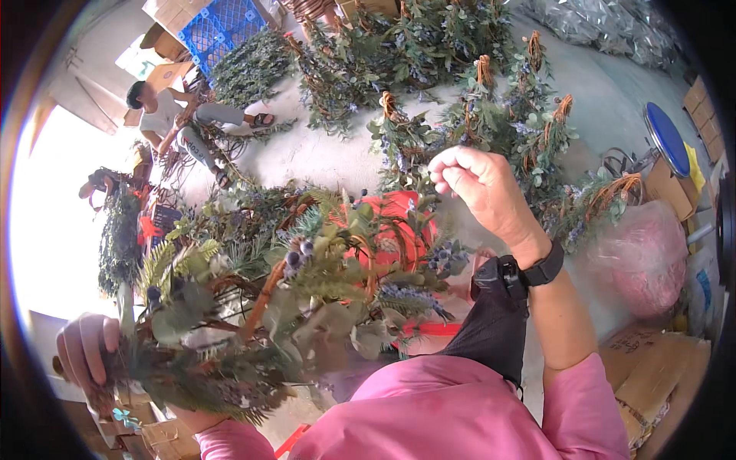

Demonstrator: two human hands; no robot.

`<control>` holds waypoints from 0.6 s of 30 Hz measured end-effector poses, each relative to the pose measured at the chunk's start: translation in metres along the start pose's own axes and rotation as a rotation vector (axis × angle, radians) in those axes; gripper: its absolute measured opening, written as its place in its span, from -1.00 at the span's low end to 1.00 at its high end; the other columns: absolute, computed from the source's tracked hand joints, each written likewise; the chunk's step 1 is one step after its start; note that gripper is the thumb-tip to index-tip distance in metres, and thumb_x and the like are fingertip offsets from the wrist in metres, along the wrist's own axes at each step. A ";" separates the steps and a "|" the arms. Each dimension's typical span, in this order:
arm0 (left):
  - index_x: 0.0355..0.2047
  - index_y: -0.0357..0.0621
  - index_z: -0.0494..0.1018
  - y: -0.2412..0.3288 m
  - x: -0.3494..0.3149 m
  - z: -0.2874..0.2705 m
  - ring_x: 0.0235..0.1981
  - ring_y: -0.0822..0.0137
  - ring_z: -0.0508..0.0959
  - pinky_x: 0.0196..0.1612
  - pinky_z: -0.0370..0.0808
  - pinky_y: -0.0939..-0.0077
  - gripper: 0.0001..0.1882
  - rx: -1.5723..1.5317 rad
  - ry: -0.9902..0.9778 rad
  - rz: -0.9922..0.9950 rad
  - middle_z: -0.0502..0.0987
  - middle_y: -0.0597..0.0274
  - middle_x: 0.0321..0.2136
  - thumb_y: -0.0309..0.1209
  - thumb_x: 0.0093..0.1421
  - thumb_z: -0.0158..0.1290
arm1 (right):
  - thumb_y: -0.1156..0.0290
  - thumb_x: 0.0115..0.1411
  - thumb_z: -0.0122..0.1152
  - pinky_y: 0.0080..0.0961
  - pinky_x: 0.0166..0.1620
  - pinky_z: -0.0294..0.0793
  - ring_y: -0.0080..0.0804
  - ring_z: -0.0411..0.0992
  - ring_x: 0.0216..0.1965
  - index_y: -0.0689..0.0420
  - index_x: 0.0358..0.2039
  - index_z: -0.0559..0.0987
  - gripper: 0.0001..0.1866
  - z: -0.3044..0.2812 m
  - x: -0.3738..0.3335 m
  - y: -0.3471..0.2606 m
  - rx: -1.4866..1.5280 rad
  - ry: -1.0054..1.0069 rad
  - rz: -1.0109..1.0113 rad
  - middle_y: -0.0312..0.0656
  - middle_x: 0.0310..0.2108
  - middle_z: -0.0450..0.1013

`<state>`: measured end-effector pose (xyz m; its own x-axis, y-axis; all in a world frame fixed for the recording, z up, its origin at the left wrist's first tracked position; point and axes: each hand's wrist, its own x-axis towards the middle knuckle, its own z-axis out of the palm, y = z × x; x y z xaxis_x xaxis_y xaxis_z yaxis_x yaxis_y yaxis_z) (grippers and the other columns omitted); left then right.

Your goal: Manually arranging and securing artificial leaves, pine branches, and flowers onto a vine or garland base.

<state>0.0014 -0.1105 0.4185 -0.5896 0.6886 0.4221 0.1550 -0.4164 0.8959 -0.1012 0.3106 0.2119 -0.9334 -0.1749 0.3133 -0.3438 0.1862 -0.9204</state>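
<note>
My left hand [88,349] is closed around one end of a greenery wreath [253,345] at the lower left. Brown vine twigs, fern fronds, round grey-green leaves and dark blue berries make up the wreath, which lies across the front of my body. Up and to the right, my right hand [483,192] is raised off the wreath, its fingers curled in a pinch. Whether anything small sits in that pinch is hidden. A black watch [540,268] is on the right wrist. Behind the leaves shows a red plastic seat or stool [395,230], partly covered.
Several finished-looking wreaths [468,107] stand on the floor ahead. At the far left another person [176,123] sits among stems near a blue crate [218,34]. A pink plastic-wrapped bundle [644,261], a blue round lid [667,139] and cardboard [652,376] are on the right.
</note>
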 end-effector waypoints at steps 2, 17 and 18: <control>-0.80 0.05 0.32 -0.007 0.000 -0.010 -0.52 0.47 0.34 -0.26 0.18 0.51 -0.72 0.012 0.092 0.085 0.39 0.43 -0.69 -0.39 0.04 -0.15 | 0.49 0.06 -0.10 -0.56 -0.43 0.35 -0.49 0.38 -0.55 0.28 -0.44 0.45 -0.84 -0.003 -0.009 0.003 0.080 -0.013 0.042 -0.17 -0.61 0.40; -0.42 0.07 0.23 -0.047 0.015 -0.068 -0.28 0.39 0.25 -0.15 0.21 0.47 -0.63 -0.029 0.355 0.496 0.26 0.45 -0.40 -0.46 -0.18 0.19 | 0.47 -0.01 -0.01 -0.47 -0.37 0.36 -0.32 0.38 -0.47 0.26 -0.45 0.47 -0.85 0.041 -0.033 0.022 -0.152 -0.116 -0.052 -0.15 -0.53 0.40; -0.42 0.07 0.23 -0.047 0.016 -0.067 -0.28 0.39 0.25 -0.15 0.21 0.47 -0.63 -0.026 0.355 0.502 0.26 0.45 -0.40 -0.46 -0.18 0.19 | 0.52 -0.04 0.04 -0.51 -0.34 0.35 -0.37 0.38 -0.41 0.26 -0.43 0.47 -0.86 0.050 -0.031 0.020 -0.196 -0.106 -0.154 -0.21 -0.49 0.40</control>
<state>-0.0682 -0.1195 0.3739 -0.6780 0.1670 0.7159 0.4657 -0.6560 0.5940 -0.0744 0.2715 0.1722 -0.8563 -0.3139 0.4101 -0.5035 0.3312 -0.7980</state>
